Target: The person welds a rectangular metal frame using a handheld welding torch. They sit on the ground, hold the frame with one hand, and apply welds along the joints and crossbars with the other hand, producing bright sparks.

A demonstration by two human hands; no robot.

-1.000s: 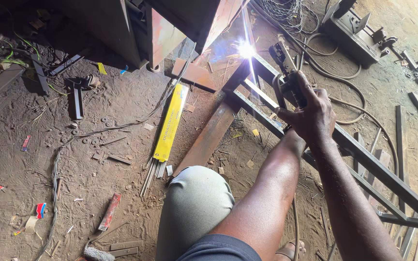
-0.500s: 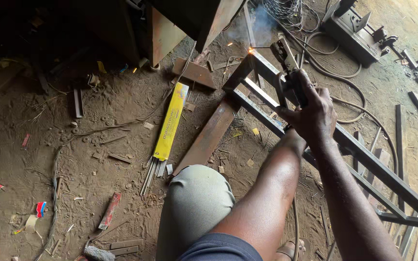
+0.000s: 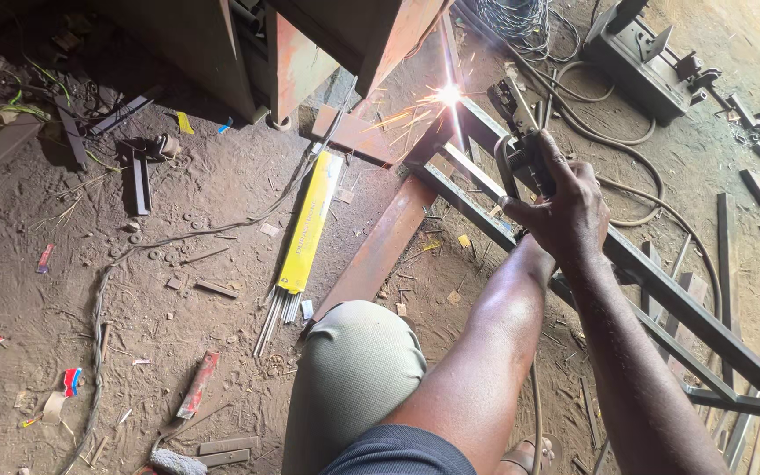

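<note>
My right hand (image 3: 573, 207) is closed around a dark welding electrode holder (image 3: 525, 158), thumb on the left side. The rod points away to a bright arc with flying sparks (image 3: 448, 94) at a joint of a rusty steel tube frame (image 3: 670, 295). My left forearm runs up from my bent knee (image 3: 354, 369), and my left hand (image 3: 528, 244) tucks under the right wrist, mostly hidden. A cable (image 3: 635, 198) loops away behind the holder.
A yellow pack of welding rods (image 3: 310, 224) lies on the dirt floor, rods sticking out. A rusty flat bar (image 3: 380, 251) lies beside it. A welding machine (image 3: 644, 53) and wire coil (image 3: 512, 13) sit at top right. Metal offcuts and a ground cable (image 3: 98, 308) are scattered about.
The arc was bright a second ago, faded to a small glow with smoke, and now flares again with sparks. My hands have barely shifted.
</note>
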